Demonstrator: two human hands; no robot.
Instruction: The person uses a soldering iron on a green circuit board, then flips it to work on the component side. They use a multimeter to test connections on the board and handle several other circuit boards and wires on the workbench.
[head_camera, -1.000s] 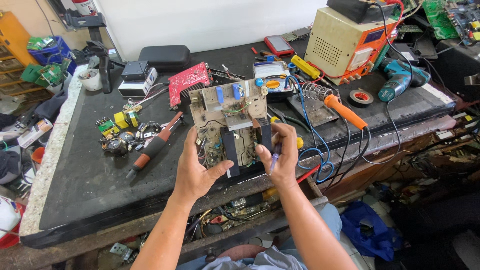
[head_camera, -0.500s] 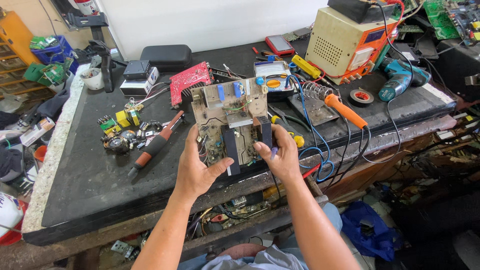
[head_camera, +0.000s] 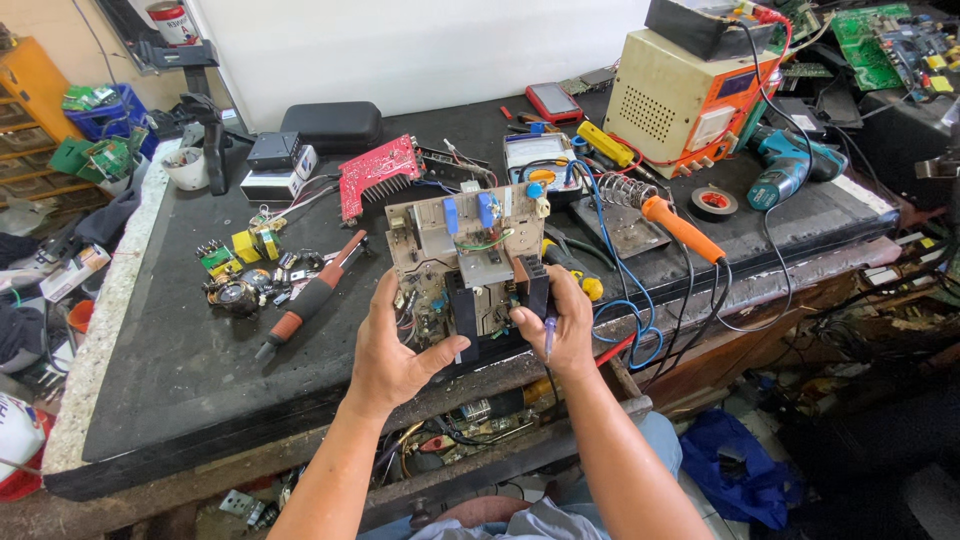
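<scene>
Only the head view here, looking down at a dark workbench top (head_camera: 180, 400) full of clutter.

Both hands were up over the front edge of the bench, holding a beige circuit board with blue capacitors and black blocky parts (head_camera: 465, 255), tilted up toward the camera. The left hand (head_camera: 390, 350) had it from the lower left: fingers curled behind the board's left edge, thumb stretched across the front and pressing near the bottom of a black block. The right hand (head_camera: 558, 325) took the lower right side, fingers bent and bunched together around the black part on that edge, thumb on the front. So the board sat between the two hands, pinched front and back by each one, and its top half stuck out free above the fingertips. There was also a thin bluish stick-like thing hanging down from the right hand, too small to tell what it was.

Around it: a red circuit board with a finned heatsink (head_camera: 378, 172) lay just behind the held board, a red-and-black handled screwdriver (head_camera: 308, 300) lay to the left near a heap of small yellow and green components (head_camera: 240, 265). An orange-handled soldering iron (head_camera: 680, 228) rested to the right, beside a cream-coloured bench power supply box (head_camera: 685, 95) and a teal cordless drill (head_camera: 790, 160)
</scene>
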